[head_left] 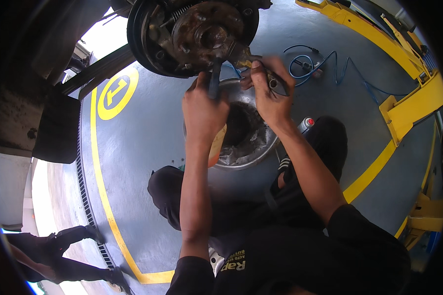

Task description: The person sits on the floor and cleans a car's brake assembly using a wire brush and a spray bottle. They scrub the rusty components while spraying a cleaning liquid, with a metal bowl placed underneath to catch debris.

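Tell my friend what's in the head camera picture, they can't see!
A person's left hand holds a dark handle and the right hand another tool, close under a rusty wheel hub. Below are a round metal object and grey floor.

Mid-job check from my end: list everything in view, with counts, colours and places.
brake hub assembly: one, rusty brown and black, top centre
brush: one, yellowish tip, in right hand
dark tool: one, in left hand
round basin: one, silvery, floor below hands
bottle: one, orange and pale, behind left wrist
spray can: one, pale with red top, by right knee
hose: blue, upper right floor; count unclear
lift parts: several, yellow, right
round floor mark: one, yellow, left
drain grate: one, dark, left
another person: one, dark clothing, lower left
left hand: one, bare, centre
right hand: one, bare, right of centre
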